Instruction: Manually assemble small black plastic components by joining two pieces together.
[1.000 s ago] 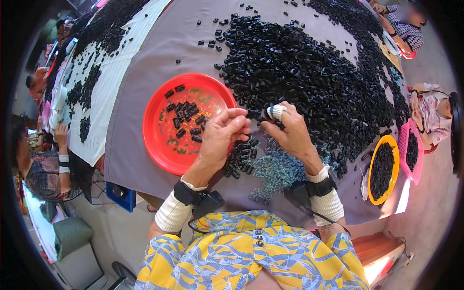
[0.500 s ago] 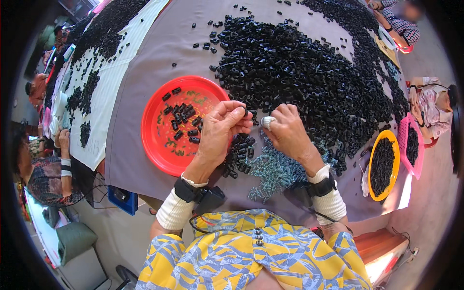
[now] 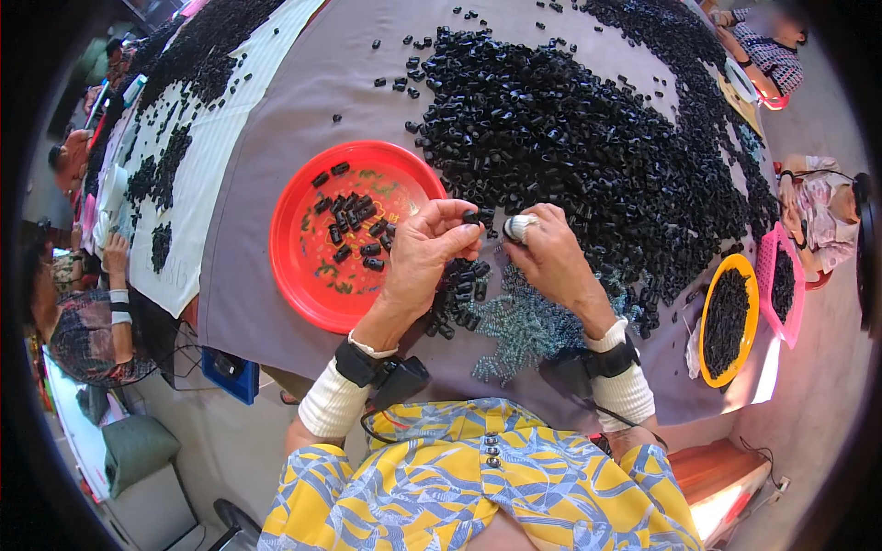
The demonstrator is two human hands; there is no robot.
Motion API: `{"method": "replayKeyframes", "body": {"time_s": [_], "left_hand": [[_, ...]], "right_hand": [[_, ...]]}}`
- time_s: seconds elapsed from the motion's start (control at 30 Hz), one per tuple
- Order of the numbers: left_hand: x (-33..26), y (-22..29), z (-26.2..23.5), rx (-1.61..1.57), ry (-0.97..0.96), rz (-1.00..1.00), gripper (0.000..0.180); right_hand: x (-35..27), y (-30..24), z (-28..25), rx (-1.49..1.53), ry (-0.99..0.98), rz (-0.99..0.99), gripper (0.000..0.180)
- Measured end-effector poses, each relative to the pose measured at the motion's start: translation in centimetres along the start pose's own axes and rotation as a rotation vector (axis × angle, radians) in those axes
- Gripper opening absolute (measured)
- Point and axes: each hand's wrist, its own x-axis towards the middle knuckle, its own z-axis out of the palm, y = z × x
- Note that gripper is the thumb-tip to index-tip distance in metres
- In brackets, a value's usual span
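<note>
Far left: another person (image 3: pixel 78 321) sits at the table's edge, by a white cloth (image 3: pixel 197 174) strewn with black pieces.
Red tray (image 3: pixel 317 289): round, on the grey table (image 3: pixel 248 275), a few small black caps lying loose in it.
Left hand (image 3: pixel 424 253): over the tray's right rim, thumb and fingertips pinched narrow on one black cap (image 3: pixel 470 218).
Right hand (image 3: pixel 551 257): just beside the left, fingers closed around a small white-tipped piece (image 3: pixel 520 226).
Below the hands: a heap of grey-green springs (image 3: pixel 524 331).
Behind: big black pile (image 3: pixel 588 138).
Right: yellow bowl (image 3: pixel 706 317) and pink basket (image 3: pixel 792 317), both holding black pieces.
</note>
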Motion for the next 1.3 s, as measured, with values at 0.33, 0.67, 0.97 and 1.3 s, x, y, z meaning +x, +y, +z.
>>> {"method": "replayKeyframes", "body": {"time_s": [0.33,0.67,0.97,1.3], "left_hand": [[0.0,-0.5,1.7,0.032,-0.051,-0.035,0.023],[0.3,-0.2,2.2,-0.067,0.003,-0.105,0.021],[0.5,-0.7,1.8,-0.237,-0.041,-0.144,0.019],[0.4,-0.6,1.8,-0.002,-0.103,-0.07,0.021]], "right_hand": [[0.1,-0.7,-2.1,0.722,0.059,0.414,0.012],[-0.5,-0.3,-1.1,0.97,0.17,0.485,0.018],[0.4,-1.0,-2.3,0.82,0.119,0.415,0.024],[1.2,-1.0,-3.6,0.621,-0.009,0.345,0.022]]}}
